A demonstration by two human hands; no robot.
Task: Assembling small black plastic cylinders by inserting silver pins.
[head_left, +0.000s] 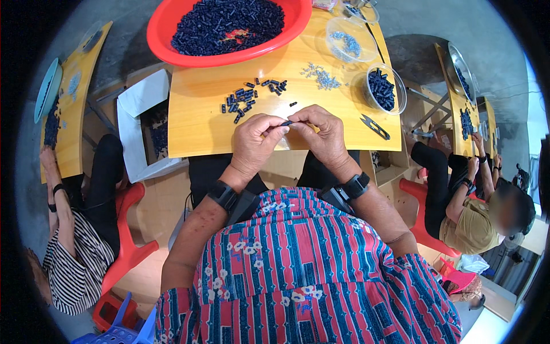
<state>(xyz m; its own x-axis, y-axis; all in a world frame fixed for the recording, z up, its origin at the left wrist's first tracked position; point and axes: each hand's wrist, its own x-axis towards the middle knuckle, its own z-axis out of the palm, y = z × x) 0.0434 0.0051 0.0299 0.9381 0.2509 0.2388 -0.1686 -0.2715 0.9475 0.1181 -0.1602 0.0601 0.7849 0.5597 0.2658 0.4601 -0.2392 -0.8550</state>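
Near the front edge of the yellow table [195,129], my left hand [256,140] and my right hand [322,135] meet fingertip to fingertip. Both pinch one small dark cylindrical piece [286,123], mostly covered by my fingers. Just beyond my right fingertips lies a single dark piece [293,104]. A loose group of similar dark pieces [240,102] is spread to the upper left of my hands. Farther right is a scatter of small clear, silvery bits [322,77]. Black thread snips [375,127] rest to the right of my right hand.
A big red basin [157,49] full of dark pieces stands at the back left. On the right are a clear tub [400,103] of dark pieces and a clear bowl [366,49] of silvery bits. An open carton [134,140] is left of the table. People work at tables on both sides.
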